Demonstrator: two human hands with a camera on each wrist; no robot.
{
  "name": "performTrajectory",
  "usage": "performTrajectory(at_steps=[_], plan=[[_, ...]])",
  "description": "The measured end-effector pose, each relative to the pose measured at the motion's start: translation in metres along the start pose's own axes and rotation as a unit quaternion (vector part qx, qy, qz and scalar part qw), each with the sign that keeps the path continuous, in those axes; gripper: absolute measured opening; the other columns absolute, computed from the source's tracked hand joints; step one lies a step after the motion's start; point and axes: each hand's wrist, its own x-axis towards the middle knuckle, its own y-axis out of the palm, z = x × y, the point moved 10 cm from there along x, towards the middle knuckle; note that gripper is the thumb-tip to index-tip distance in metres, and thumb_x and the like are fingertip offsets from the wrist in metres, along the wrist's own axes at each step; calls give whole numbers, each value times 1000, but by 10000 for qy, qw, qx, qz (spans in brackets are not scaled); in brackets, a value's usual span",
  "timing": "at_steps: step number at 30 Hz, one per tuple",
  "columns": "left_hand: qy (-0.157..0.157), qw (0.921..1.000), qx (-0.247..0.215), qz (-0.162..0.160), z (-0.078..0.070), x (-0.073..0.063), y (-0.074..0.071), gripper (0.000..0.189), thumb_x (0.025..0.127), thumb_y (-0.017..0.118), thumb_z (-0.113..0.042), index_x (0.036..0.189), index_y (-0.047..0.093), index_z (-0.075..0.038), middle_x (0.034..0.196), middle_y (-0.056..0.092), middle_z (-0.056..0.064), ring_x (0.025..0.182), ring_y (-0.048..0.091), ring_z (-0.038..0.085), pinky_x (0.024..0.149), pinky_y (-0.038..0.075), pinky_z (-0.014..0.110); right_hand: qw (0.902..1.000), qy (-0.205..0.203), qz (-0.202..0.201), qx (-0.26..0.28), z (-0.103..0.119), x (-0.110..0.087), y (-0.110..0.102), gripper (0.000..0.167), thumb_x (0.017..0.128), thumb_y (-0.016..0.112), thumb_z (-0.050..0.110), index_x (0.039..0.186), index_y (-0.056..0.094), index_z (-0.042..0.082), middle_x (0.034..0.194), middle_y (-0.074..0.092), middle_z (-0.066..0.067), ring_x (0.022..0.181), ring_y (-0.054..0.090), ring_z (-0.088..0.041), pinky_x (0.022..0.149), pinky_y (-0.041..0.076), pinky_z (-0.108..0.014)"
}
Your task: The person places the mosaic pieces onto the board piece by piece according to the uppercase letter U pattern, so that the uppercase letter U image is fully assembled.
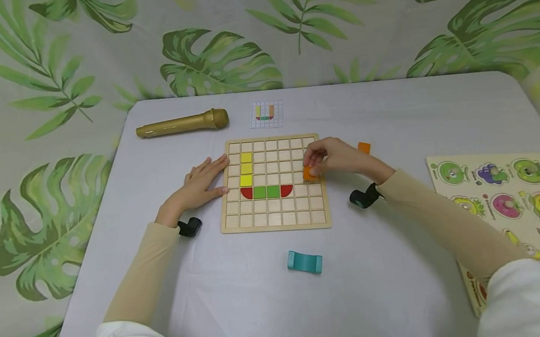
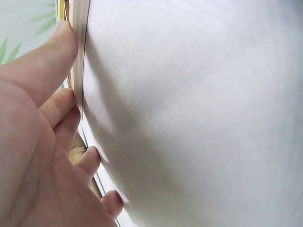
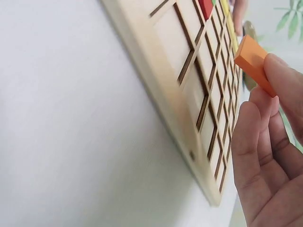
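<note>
A wooden grid board (image 1: 275, 219) lies flat on the table. Yellow square tiles (image 1: 246, 168) form a column in it, above a row of green tiles (image 1: 267, 192) with a rounded red tile (image 1: 286, 191) at each end. Above the board's right side, my right hand (image 1: 332, 157) pinches an orange tile (image 3: 255, 62) between thumb and fingers. The right wrist view shows this tile raised off the grid. My left hand (image 1: 197, 187) rests at the board's left edge with its fingers extended; in the left wrist view the thumb (image 2: 59, 52) touches the rim.
Partly hidden by the right forearm, another orange tile (image 1: 364, 148) lies on the table. A small pattern card (image 1: 267, 114) and a gold microphone (image 1: 183, 124) are behind the board. Nearer me is a teal curved block (image 1: 305, 262). A fruit puzzle board (image 1: 483, 175) occupies the right side.
</note>
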Motion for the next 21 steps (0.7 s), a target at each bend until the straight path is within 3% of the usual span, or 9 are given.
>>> performTrajectory(at_steps=[10, 21], plan=[[-13, 10000, -23, -1, -1, 0, 0, 73, 96, 58, -32, 154, 18, -13, 160, 8, 2, 145, -3, 31, 108, -2, 61, 9996, -258, 95, 4, 16, 30, 19, 12, 81, 72, -3, 92, 65, -3, 85, 64, -11, 78, 55, -23, 72, 46, -25], [-9, 10000, -23, 22, -1, 0, 0, 73, 97, 58, -33, 154, 18, -12, 160, 8, 3, 144, -3, 32, 107, -1, 62, 9998, -55, 131, -167, 14, 43, 32, 9, 82, 71, -3, 89, 67, 0, 81, 62, -8, 75, 55, -21, 71, 45, -28]])
